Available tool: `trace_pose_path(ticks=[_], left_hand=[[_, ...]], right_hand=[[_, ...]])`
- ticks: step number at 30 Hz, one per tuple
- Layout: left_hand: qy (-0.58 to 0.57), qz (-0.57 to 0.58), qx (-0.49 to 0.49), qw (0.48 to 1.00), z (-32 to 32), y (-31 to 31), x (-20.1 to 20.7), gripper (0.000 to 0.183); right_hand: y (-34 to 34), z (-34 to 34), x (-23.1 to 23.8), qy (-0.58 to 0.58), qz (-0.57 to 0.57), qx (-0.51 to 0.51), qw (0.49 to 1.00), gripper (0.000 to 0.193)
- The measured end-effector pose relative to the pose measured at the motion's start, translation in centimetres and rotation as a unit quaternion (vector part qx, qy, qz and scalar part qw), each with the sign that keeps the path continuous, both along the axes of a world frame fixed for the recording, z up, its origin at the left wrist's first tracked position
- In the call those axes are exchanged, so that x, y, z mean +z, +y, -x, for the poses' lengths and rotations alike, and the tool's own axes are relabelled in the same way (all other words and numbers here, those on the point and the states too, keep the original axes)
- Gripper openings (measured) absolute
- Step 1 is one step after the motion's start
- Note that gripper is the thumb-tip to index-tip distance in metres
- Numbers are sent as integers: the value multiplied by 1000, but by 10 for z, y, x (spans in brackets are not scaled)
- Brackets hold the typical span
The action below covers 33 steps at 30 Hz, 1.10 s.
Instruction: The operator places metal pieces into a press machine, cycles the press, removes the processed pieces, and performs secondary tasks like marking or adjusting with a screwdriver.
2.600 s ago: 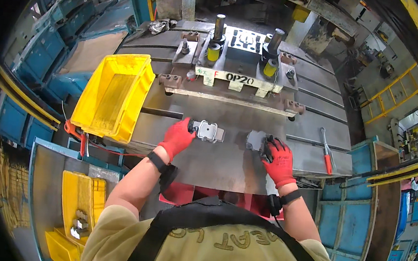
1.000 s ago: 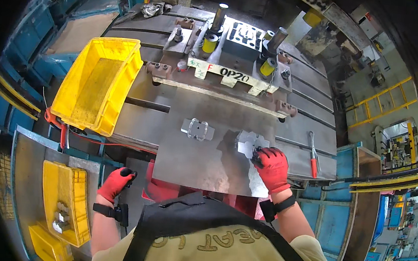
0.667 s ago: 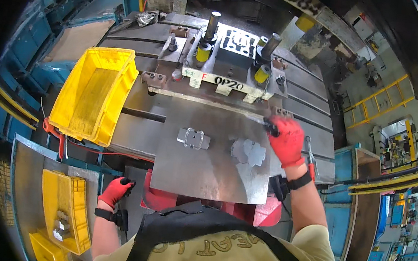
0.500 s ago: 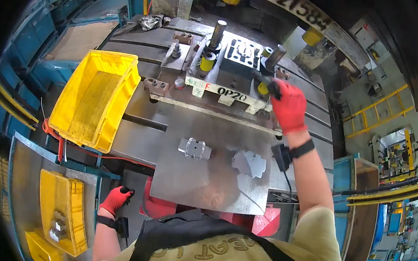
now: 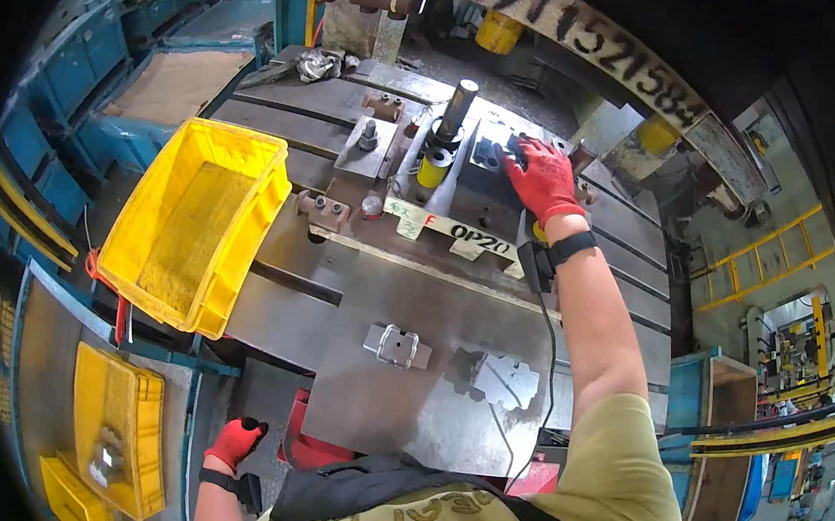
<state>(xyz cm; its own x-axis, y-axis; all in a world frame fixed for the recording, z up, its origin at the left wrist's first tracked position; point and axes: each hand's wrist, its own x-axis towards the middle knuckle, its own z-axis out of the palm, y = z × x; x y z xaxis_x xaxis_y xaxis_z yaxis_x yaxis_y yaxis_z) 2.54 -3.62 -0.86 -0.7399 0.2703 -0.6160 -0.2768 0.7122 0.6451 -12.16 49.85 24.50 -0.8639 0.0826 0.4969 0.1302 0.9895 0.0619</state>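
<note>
My right hand (image 5: 544,177), in a red glove with dark fingertips, reaches over the top of the die block (image 5: 489,192) on the press bed. Its fingers are spread and bent down onto the block's top face, hiding much of what lies there. Low on the left, my left hand (image 5: 237,442), gloved alike, hangs with curled fingers and shows nothing in them. Between my arms, a bent metal part (image 5: 397,346) with a raised rim rests on the steel plate (image 5: 373,412). A flat silver blank (image 5: 506,381) lies to its right.
A yellow bin (image 5: 188,239) stands tilted left of the die. A steel guide post (image 5: 459,109) rises beside my right hand, and the upper press beam (image 5: 561,23) hangs above. Lower left, another yellow bin (image 5: 144,435) holds metal parts. A cable (image 5: 549,374) trails from my right wrist.
My right hand has moved from the die's right front side up and left onto its top face. My left hand stays low, fingers curled. The whole view has shifted, with the bed lower in the picture.
</note>
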Motion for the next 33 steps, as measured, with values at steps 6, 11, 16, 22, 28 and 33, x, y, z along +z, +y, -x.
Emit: trace_pose_path(ticks=[6,11,16,22,28,33], left_hand=[[27,-7,-26,999,18,20,5,31],[38,-29,-26,999,28,34,18,33],[-11,-64,-29,997,25,18,-16,31],[-233,-197,88,948,5,53,40,33],[-146,-295,-158,931,16,71,37,51],[-180,-291,-169,925,26,60,4,52]], right_hand=[[-17,3,10,-91,-8,-74,993,41],[-11,-5,3,-87,-19,-80,993,50],[-17,-77,9,-12,64,20,998,51],[-37,-238,-5,-86,314,-127,937,43],[-39,-363,-87,78,552,-357,749,32],[-63,-308,-77,40,425,-231,875,44]])
